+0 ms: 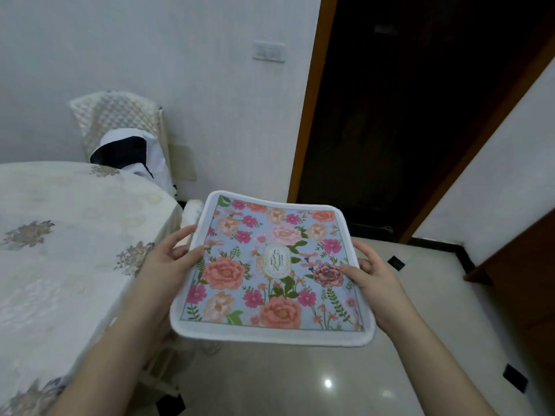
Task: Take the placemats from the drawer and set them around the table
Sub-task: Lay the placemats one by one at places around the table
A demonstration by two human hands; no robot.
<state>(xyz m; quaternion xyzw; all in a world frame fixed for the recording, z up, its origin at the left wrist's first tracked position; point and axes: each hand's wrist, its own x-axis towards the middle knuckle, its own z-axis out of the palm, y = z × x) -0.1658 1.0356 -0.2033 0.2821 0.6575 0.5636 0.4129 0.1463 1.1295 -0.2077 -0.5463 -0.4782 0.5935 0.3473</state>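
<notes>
Placemat point(271, 271), floral on a pale blue ground with a white border and a small oval label reading GARDEN at its middle, is held up in the air over the floor, printed face up and roughly level, its edges sagging a little. To the placemat's left side, the left hand point(166, 261) pinches its border, thumb on top at the edge and fingers curled beneath. On the placemat's right side, the right hand point(372, 276) grasps it the same way, thumb lying on the print beside a dusky pink flower, the other fingers hidden under the cloth. Whether more than one mat is in the stack cannot be told. Left of the placemat, just beside it, stands the table point(54, 235), covered with a cream cloth with grey-gold flower motifs; the placemat does not touch it. Beyond the table, left of and behind the placemat, a chair point(120, 121) with a quilted cover stands against the white wall, a dark and white garment draped on it. Behind the placemat is a dark doorway point(405, 115) with a wooden frame, and below it a glossy light tiled floor point(330, 379).
</notes>
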